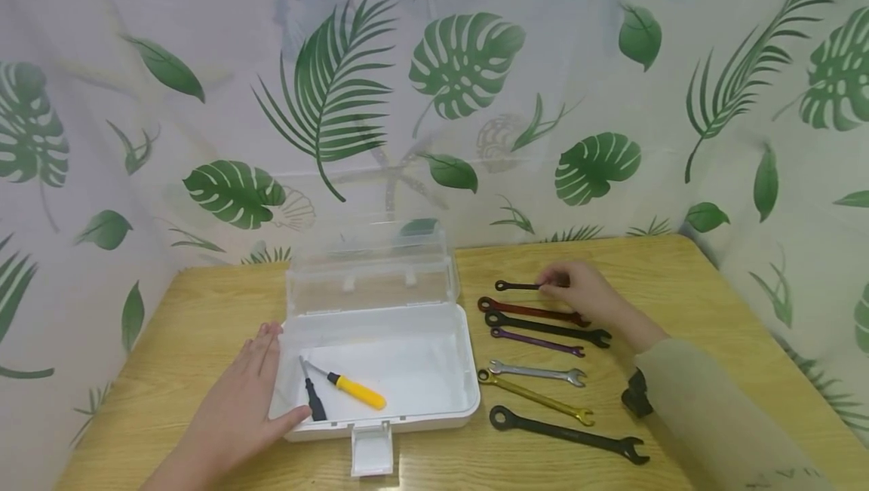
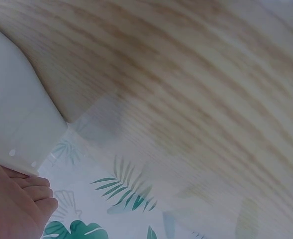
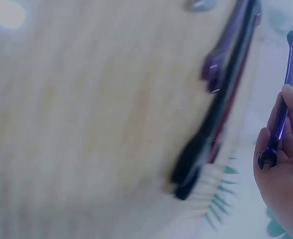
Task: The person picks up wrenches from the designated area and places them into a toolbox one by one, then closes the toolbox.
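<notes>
The right hand (image 1: 577, 293) reaches to the far end of a row of wrenches on the wooden worktop (image 1: 204, 310) and pinches the small dark wrench (image 1: 517, 285) by its shaft; in the right wrist view its fingers (image 3: 285, 124) curl round that wrench (image 3: 280, 119), which looks purple-blue there. The wrench lies at the back of the row, just beyond the red wrench (image 1: 529, 311). Nearer the person follow a black wrench (image 1: 546, 327), a purple wrench (image 1: 536, 342), a silver wrench (image 1: 538, 373), a gold wrench (image 1: 535, 397) and a large black wrench (image 1: 566, 434), all lying roughly parallel, to the right of the box.

The left hand (image 1: 241, 400) lies flat with straight fingers on the worktop, against the left front corner of the open white plastic box (image 1: 434, 415), thumb touching its rim. Inside the box lie a yellow-handled screwdriver (image 1: 353, 390) and a black-handled screwdriver (image 1: 312, 394), side by side. The clear lid (image 1: 370, 268) stands up behind. A leaf-print curtain (image 1: 462, 61) hangs behind the worktop
</notes>
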Available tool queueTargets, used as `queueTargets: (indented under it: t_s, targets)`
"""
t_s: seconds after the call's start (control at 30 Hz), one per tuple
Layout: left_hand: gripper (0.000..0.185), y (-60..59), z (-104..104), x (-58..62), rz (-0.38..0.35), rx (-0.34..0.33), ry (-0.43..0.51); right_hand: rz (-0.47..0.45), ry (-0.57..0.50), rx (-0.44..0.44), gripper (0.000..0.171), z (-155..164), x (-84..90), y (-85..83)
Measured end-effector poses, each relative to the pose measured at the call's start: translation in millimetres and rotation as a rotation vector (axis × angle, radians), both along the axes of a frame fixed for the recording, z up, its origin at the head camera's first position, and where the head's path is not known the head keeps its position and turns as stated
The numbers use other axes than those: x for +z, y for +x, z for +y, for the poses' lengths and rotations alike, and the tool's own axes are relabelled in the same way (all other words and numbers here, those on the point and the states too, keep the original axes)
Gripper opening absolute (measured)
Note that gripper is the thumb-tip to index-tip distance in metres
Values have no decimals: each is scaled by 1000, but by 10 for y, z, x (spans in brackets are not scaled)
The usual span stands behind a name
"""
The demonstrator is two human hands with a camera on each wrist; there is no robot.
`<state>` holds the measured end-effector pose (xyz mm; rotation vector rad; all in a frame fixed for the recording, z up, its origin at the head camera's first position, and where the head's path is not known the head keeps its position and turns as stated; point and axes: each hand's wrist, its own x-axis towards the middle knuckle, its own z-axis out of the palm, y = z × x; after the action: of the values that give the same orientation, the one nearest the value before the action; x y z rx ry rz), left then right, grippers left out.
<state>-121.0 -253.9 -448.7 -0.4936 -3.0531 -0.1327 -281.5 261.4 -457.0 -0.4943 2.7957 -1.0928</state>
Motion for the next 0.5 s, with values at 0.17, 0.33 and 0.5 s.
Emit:
queueTargets:
  t_s: [0.17, 0.33, 0.5]
  targets:
    - [115, 7, 3, 11, -2, -3, 5, 59, 24, 17, 9, -111, 146, 28]
    - [115, 13, -7, 4, 7, -5, 10, 95, 24, 39, 8, -244, 286, 73]
    - [114, 15, -5, 4, 6, -9, 16, 101, 10, 46, 8, -354, 404, 138]
